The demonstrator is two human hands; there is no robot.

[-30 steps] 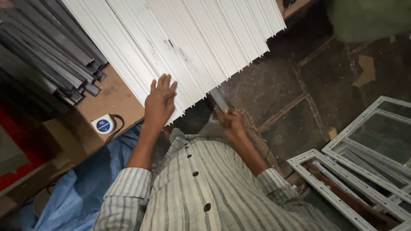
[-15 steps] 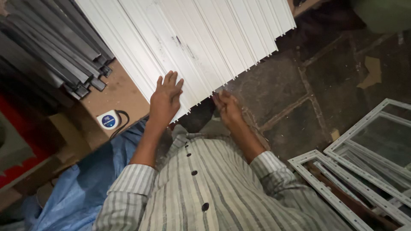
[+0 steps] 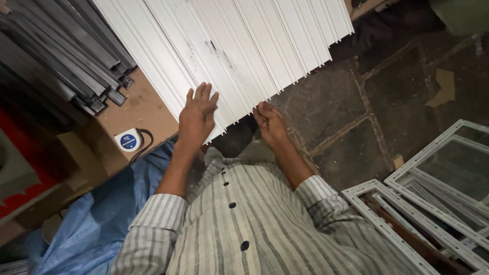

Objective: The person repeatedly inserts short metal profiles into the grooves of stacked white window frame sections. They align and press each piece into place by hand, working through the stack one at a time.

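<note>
Workbench: white profile strips stacked, ends overhanging. My left hand flat on top; right hand pinches one end. I'd draw it straight.

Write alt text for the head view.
A person's left hand lies flat on a stack of white strips, the right hand at their ends. A tape measure lies nearby; window frames sit right.
</note>
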